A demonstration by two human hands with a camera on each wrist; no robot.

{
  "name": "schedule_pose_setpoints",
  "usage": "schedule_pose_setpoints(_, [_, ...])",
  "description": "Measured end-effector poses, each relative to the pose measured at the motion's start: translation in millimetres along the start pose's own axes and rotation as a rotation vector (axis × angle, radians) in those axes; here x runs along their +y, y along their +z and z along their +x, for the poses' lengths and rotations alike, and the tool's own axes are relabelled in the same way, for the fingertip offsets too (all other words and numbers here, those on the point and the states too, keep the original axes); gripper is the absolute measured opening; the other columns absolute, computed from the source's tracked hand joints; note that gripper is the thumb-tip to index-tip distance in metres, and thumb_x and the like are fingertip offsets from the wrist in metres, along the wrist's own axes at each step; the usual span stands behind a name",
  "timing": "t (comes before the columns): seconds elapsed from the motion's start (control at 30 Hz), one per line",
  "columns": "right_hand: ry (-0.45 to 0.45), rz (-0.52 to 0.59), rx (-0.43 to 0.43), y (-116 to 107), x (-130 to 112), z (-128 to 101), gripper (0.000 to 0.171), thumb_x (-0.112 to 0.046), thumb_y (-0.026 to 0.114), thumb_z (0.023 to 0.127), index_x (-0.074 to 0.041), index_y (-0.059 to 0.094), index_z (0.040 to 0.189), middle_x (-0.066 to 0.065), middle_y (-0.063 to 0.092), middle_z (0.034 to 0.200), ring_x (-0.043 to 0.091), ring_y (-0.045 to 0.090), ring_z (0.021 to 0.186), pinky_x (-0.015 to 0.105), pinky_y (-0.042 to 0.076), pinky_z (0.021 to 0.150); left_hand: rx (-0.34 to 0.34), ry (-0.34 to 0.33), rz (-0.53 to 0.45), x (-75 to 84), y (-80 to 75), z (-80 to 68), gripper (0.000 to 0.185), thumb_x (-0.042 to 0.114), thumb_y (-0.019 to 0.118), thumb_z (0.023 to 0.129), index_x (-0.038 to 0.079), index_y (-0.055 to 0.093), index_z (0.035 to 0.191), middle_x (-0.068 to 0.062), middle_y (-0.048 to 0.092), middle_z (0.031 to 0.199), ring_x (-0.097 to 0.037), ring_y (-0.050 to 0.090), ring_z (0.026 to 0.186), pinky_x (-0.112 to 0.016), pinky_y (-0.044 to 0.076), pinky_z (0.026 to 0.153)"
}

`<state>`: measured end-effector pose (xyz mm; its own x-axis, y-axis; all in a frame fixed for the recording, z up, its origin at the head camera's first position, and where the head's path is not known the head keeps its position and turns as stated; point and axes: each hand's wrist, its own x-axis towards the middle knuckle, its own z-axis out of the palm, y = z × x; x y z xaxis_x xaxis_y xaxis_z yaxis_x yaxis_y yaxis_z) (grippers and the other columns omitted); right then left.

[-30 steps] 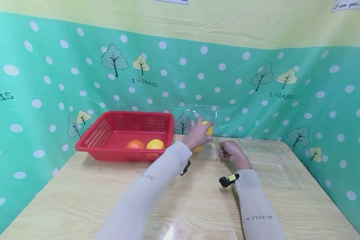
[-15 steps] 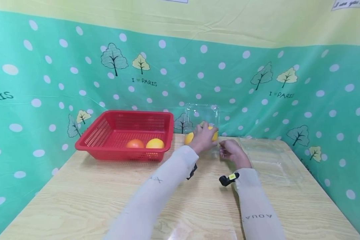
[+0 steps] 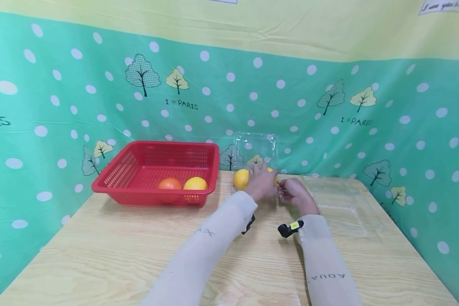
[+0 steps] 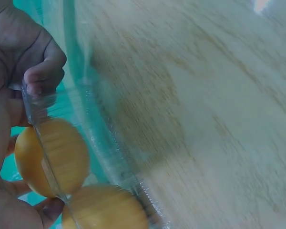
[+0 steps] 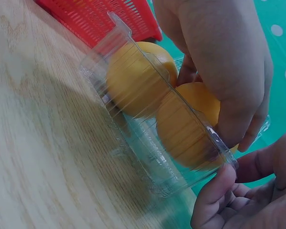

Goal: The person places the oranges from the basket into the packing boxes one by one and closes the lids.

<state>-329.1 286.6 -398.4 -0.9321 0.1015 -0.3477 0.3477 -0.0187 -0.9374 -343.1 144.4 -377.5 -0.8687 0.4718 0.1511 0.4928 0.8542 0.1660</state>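
A clear plastic clamshell container (image 5: 155, 160) stands at the back of the table, its lid (image 3: 255, 142) raised against the cloth. Inside sits one orange (image 3: 241, 179) on the left. Beside it, a second orange (image 5: 200, 98) is in the grip of my left hand (image 3: 262, 185), which reaches in from above with fingers around the fruit. The two oranges touch or nearly touch in the left wrist view. My right hand (image 3: 296, 194) pinches the container's near right corner between thumb and fingers.
A red perforated basket (image 3: 157, 199) stands to the left, holding a red-orange round fruit (image 3: 170, 183) and a yellow round fruit (image 3: 195, 183). Another clear plastic container (image 3: 344, 208) lies on the table (image 3: 130, 255) at right. A patterned cloth (image 3: 199, 106) hangs behind.
My left hand has moved right and down with its orange, lowering it into the container's right side. The left orange has come into fuller view. My right hand has stayed at the corner.
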Motion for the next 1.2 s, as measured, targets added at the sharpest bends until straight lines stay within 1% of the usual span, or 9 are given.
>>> schedule_pose_setpoints(0.17, [-0.003,-0.006,-0.002,0.4,-0.5,-0.7,0.016,-0.006,0.042,0.102,-0.001,0.054,0.094,0.004,0.053,0.073,0.014,0.05,0.059,0.023,0.045,0.054,0.003,0.01,0.066,-1.5,4.6,1.1,0.059,0.043,0.066,0.094,0.034,0.05,0.15,-0.015,0.038,0.154,-0.042,0.037,0.136,-0.048,0.035,0.112])
schedule_pose_setpoints(0.33, [-0.004,-0.016,-0.012,1.7,-0.4,-0.3,0.015,-0.004,0.042,0.102,0.0,0.054,0.093,0.004,0.053,0.072,0.013,0.051,0.059,0.022,0.046,0.053,-0.017,0.014,0.079,-4.7,7.4,3.1,0.059,0.045,0.065,0.096,0.034,0.049,0.151,-0.014,0.041,0.152,-0.038,0.038,0.133,-0.044,0.035,0.11])
schedule_pose_setpoints(0.57, [-0.006,-0.022,-0.017,0.7,-0.1,-0.2,0.017,-0.005,0.041,0.102,-0.001,0.055,0.093,0.003,0.052,0.074,0.014,0.05,0.06,0.023,0.046,0.055,-0.068,0.054,0.146,-6.8,9.4,0.6,0.05,0.045,0.045,0.106,0.033,0.045,0.154,-0.013,0.039,0.153,-0.036,0.036,0.133,-0.039,0.037,0.104])
schedule_pose_setpoints(0.63, [-0.003,-0.024,-0.016,0.2,0.2,-0.2,0.017,-0.005,0.041,0.103,-0.001,0.055,0.093,0.003,0.052,0.074,0.014,0.05,0.06,0.023,0.045,0.055,-0.073,0.063,0.148,-6.9,8.6,-0.8,0.048,0.044,0.043,0.107,0.032,0.046,0.154,-0.013,0.038,0.153,-0.036,0.036,0.133,-0.039,0.037,0.104])
schedule_pose_setpoints(0.73, [0.004,-0.018,-0.015,-0.2,0.4,-0.2,0.017,-0.007,0.042,0.104,-0.001,0.055,0.094,0.003,0.052,0.074,0.014,0.05,0.06,0.023,0.045,0.054,-0.084,0.076,0.119,-7.6,5.1,-2.5,0.049,0.044,0.044,0.107,0.031,0.045,0.154,-0.013,0.039,0.154,-0.035,0.036,0.133,-0.039,0.037,0.106])
schedule_pose_setpoints(0.83, [0.012,-0.01,-0.019,0.5,0.1,-0.2,0.016,-0.007,0.041,0.105,-0.002,0.054,0.095,0.003,0.052,0.073,0.013,0.05,0.06,0.023,0.045,0.053,-0.096,0.093,0.073,-10.7,-0.8,-4.0,0.051,0.042,0.047,0.106,0.027,0.045,0.155,-0.014,0.038,0.155,-0.037,0.035,0.137,-0.044,0.035,0.113])
schedule_pose_setpoints(1.0, [0.01,-0.015,-0.011,1.1,-0.7,0.6,0.015,-0.004,0.04,0.103,-0.002,0.052,0.095,0.003,0.053,0.074,0.013,0.05,0.06,0.023,0.046,0.053,-0.068,0.124,0.053,-22.0,-15.1,-4.9,0.048,0.038,0.046,0.108,0.02,0.048,0.152,-0.015,0.039,0.157,-0.042,0.031,0.145,-0.053,0.027,0.121])
schedule_pose_setpoints(1.1, [0.008,-0.029,-0.001,1.2,-1.5,1.0,0.015,-0.004,0.04,0.103,-0.001,0.052,0.095,0.003,0.054,0.075,0.013,0.05,0.06,0.023,0.046,0.054,-0.044,0.117,0.041,-30.8,-20.8,-2.4,0.048,0.037,0.044,0.109,0.019,0.047,0.152,-0.014,0.041,0.156,-0.039,0.035,0.142,-0.052,0.031,0.119])
schedule_pose_setpoints(1.2, [0.007,-0.042,0.005,0.9,-1.8,1.3,0.015,-0.005,0.04,0.103,0.0,0.053,0.097,0.004,0.054,0.076,0.013,0.05,0.06,0.024,0.046,0.055,-0.013,0.068,-0.066,-39.3,-22.8,0.8,0.05,0.037,0.045,0.108,0.017,0.044,0.155,-0.013,0.041,0.155,-0.035,0.038,0.135,-0.049,0.039,0.111])
